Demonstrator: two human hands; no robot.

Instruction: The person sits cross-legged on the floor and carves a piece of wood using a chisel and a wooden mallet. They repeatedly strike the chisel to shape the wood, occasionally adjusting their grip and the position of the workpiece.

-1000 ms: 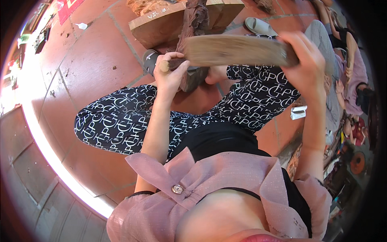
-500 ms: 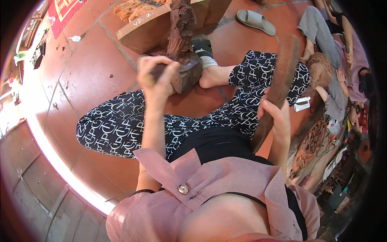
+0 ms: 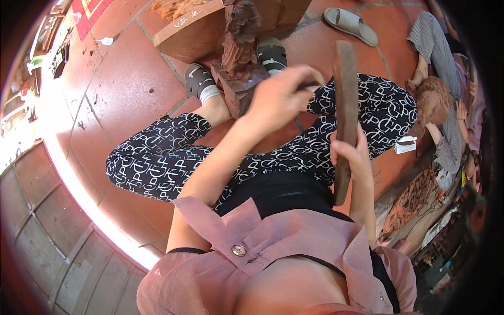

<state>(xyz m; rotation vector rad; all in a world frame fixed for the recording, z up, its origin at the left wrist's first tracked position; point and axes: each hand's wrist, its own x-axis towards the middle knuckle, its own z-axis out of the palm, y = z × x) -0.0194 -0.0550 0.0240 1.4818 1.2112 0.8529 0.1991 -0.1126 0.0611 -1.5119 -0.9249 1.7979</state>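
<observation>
My right hand (image 3: 353, 155) grips a long flat wooden stick (image 3: 345, 94) near its lower part. The stick stands almost upright over my right leg. In front of my lap, my left hand (image 3: 281, 100) is smeared by motion, its fingers curled. What it holds, if anything, I cannot make out. Beyond it, a dark reddish-brown wood carving (image 3: 239, 47) rises from a block base (image 3: 239, 100) on the floor between my feet. My left hand is apart from the stick and overlaps the view just right of the base.
Behind the carving stands a large wooden block (image 3: 189, 31) with orange-brown carved wood (image 3: 176, 8) at its edge. A grey slipper (image 3: 350, 26) lies on the tiles. At right another person's striped trouser leg (image 3: 428, 47) is beside a round carved piece (image 3: 434, 105). Another carving (image 3: 409, 202) lies lower right.
My left hand has left the carving's base and swung right, uncovering my left foot. The stick in my right hand has turned more upright, its top shifting left.
</observation>
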